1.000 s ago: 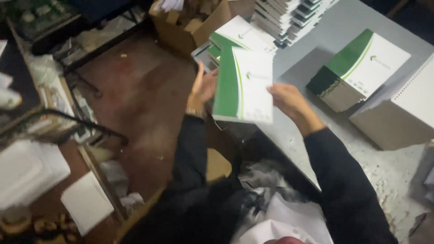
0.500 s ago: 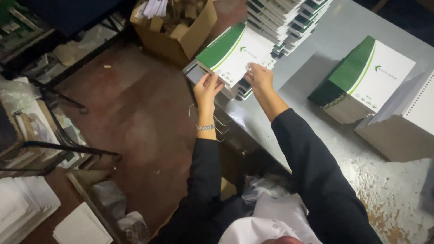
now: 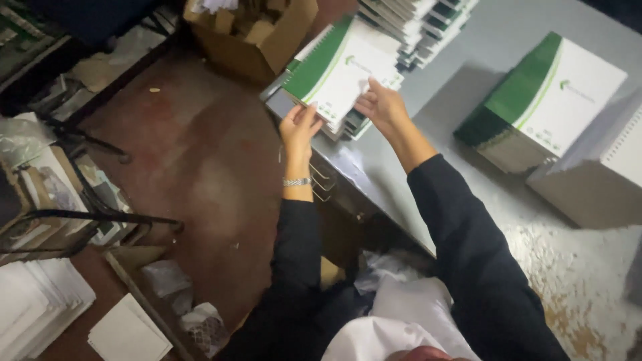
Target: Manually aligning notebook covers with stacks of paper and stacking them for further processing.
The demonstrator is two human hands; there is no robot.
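Dim workshop, grey metal table [image 3: 508, 87] on the right with a reddish floor [image 3: 200, 167] beside it. Both hands are on the top green-and-white spiral notebook [image 3: 344, 70] of a short stack at the table's corner. The left hand [image 3: 299, 127] pinches its near edge with its grip, thumb under and fingers on top; the right hand [image 3: 382, 107] has fingers pressed flat on the cover. Beyond the right grip a taller notebook pile [image 3: 414, 20] leans. I'd square the edges against the stack below and keep the spiral sides aligned so it doesn't slide off the corner.
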